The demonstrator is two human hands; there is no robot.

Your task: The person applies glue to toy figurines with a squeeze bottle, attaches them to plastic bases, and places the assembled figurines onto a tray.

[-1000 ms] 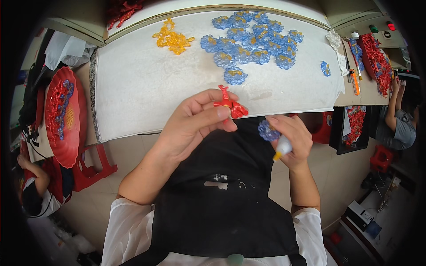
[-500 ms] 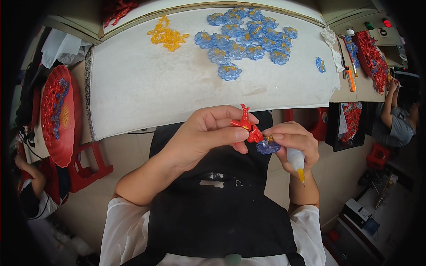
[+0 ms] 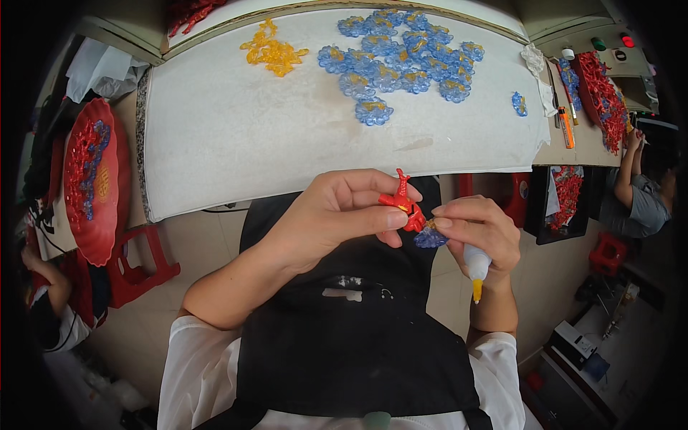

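My left hand [image 3: 350, 208] is closed on a small red plastic figure [image 3: 403, 202] with a yellow patch, pinched between thumb and fingers. Against the figure's lower right side, my right hand [image 3: 484, 233] pinches a translucent blue scalloped piece [image 3: 430, 236] between thumb and forefinger. The two pieces touch or nearly touch; the exact contact is hidden by the fingers. Tucked in the lower fingers of the same right hand is a white squeeze bottle [image 3: 477, 264] with a yellow needle tip pointing down. Both hands are in front of the black apron [image 3: 351, 344], just off the table's near edge.
On the white-covered table [image 3: 236, 143] lie a heap of blue scalloped pieces [image 3: 383, 75], a pile of yellow pieces [image 3: 274, 50] and a lone blue piece [image 3: 519, 104]. A red tray [image 3: 104, 193] stands left. An orange-handled tool [image 3: 566, 127] lies right. Co-workers sit on both sides.
The right hand has shifted slightly right and turned, so the blue piece is tilted more edge-on and the bottle tip points more straight down. The red figure has moved slightly right and up.
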